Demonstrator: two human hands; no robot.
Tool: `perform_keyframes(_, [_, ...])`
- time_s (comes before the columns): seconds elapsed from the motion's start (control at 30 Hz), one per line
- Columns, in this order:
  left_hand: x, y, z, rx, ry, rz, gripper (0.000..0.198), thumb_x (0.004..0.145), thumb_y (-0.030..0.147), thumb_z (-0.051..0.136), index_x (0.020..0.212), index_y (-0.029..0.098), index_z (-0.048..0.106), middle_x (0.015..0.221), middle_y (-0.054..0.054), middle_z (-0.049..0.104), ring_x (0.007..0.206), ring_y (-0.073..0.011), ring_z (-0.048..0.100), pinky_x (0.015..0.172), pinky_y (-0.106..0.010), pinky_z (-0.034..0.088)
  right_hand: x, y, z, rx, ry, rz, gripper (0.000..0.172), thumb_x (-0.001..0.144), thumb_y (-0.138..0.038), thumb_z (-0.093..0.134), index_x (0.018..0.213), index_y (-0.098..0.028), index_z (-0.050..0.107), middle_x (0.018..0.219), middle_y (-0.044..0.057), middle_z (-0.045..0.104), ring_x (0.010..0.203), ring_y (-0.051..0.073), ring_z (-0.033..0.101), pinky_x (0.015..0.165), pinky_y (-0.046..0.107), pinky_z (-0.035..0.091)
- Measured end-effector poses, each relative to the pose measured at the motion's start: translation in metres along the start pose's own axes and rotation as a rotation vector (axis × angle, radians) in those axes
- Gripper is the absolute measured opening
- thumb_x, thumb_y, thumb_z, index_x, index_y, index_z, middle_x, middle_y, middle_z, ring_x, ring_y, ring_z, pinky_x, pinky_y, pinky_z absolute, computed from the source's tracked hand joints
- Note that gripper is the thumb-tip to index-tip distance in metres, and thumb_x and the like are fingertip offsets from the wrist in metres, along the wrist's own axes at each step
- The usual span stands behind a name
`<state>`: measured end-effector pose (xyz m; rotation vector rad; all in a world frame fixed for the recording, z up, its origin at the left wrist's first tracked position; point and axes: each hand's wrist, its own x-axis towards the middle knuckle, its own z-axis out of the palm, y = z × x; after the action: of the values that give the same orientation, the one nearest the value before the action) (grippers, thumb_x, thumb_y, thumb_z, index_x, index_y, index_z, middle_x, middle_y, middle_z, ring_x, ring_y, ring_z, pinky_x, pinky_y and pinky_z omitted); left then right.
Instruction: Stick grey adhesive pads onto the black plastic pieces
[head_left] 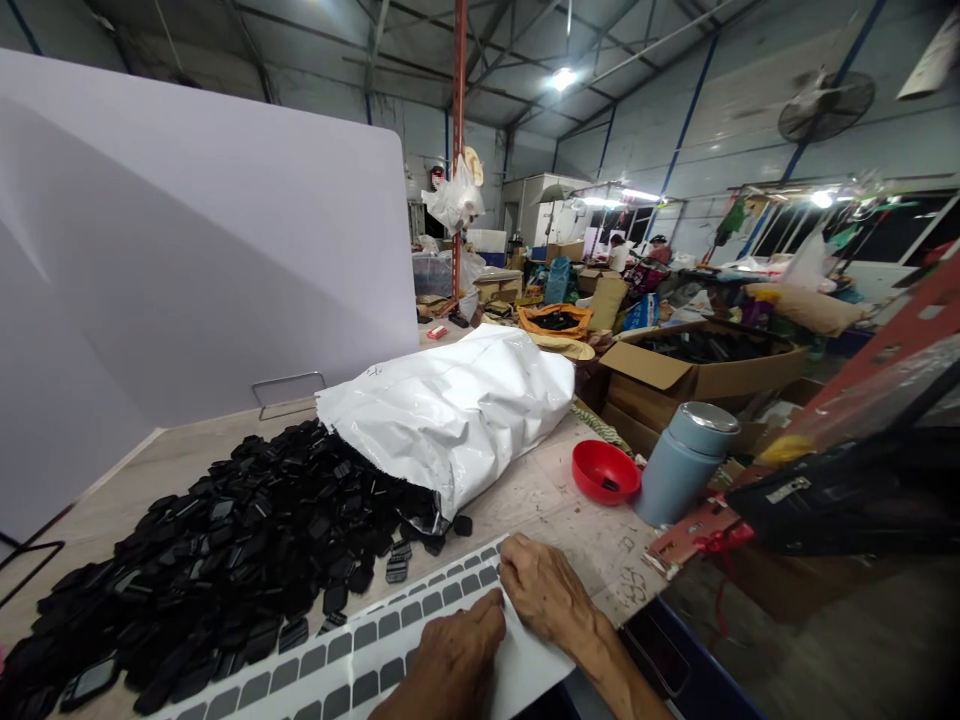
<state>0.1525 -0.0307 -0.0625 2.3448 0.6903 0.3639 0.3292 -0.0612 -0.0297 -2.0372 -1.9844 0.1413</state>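
A white sheet (442, 612) printed with rows of grey rounded squares lies along the table's near edge. My left hand (459, 645) is over its right part, fingers bent and pressed together near the end of a row. Just beyond, my right hand (547, 590) is curled at the sheet's far right corner, fingertips turned down. What either hand pinches is hidden by the fingers. A large heap of small black plastic pieces (247, 540) spreads left of the hands, touching the sheet. The pieces spill from the mouth of a white plastic sack (457, 410) lying on its side.
Right of the sack stand a red bowl (600, 470) with something small and dark inside and a blue-grey flask (686, 465). White panels (225, 250) wall the left and back. Beyond the table is a cardboard box (697, 375) of black parts; people sit farther off.
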Motion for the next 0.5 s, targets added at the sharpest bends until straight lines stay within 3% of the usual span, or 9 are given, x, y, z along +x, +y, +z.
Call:
perform_keyframes(0.1, [0.001, -0.002, 0.004, 0.023, -0.022, 0.000, 0.061, 0.076, 0.001, 0.039, 0.127, 0.031, 0.053, 0.132, -0.007, 0.059, 0.096, -0.0309, 0.066, 0.073, -0.036, 0.042, 0.003, 0.000, 0.000, 0.028, -0.026, 0.004, 0.019, 0.087, -0.013, 0.042, 0.081, -0.020, 0.058, 0.079, 0.002, 0.066, 0.070, 0.017, 0.061, 0.061, 0.027, 0.030])
perform_keyframes(0.2, [0.002, -0.008, 0.011, -0.012, -0.019, -0.009, 0.056, 0.082, 0.006, 0.038, 0.130, 0.033, 0.051, 0.129, -0.007, 0.060, 0.094, -0.0324, 0.064, 0.071, -0.039, 0.038, 0.006, 0.000, 0.003, 0.079, -0.040, 0.018, 0.016, 0.084, -0.014, 0.044, 0.082, -0.019, 0.059, 0.081, 0.005, 0.066, 0.072, 0.019, 0.060, 0.065, 0.028, 0.032])
perform_keyframes(0.3, [0.003, -0.013, 0.017, -0.134, 0.006, -0.045, 0.049, 0.084, 0.009, 0.040, 0.122, 0.034, 0.057, 0.121, -0.006, 0.064, 0.092, -0.0321, 0.062, 0.071, -0.039, 0.035, 0.009, 0.000, 0.002, 0.180, -0.036, 0.036, 0.014, 0.080, -0.014, 0.046, 0.078, -0.019, 0.059, 0.076, 0.004, 0.064, 0.070, 0.018, 0.057, 0.065, 0.028, 0.032])
perform_keyframes(0.4, [0.002, -0.013, 0.018, -0.232, 0.039, -0.074, 0.047, 0.079, 0.007, 0.048, 0.116, 0.032, 0.061, 0.117, -0.006, 0.064, 0.086, -0.0284, 0.060, 0.073, -0.037, 0.034, 0.010, -0.002, -0.005, 0.354, -0.038, 0.035, 0.014, 0.077, -0.016, 0.047, 0.066, -0.019, 0.053, 0.062, -0.002, 0.054, 0.062, 0.014, 0.051, 0.059, 0.024, 0.031])
perform_keyframes(0.5, [-0.002, -0.005, 0.009, -0.414, 0.091, -0.109, 0.030, 0.076, 0.008, 0.054, 0.095, 0.027, 0.067, 0.094, -0.004, 0.067, 0.072, -0.0216, 0.054, 0.069, -0.032, 0.032, 0.006, -0.001, -0.015, 0.545, -0.034, 0.025, 0.017, 0.081, -0.023, 0.045, 0.064, -0.020, 0.048, 0.058, -0.006, 0.042, 0.059, 0.011, 0.044, 0.056, 0.021, 0.031])
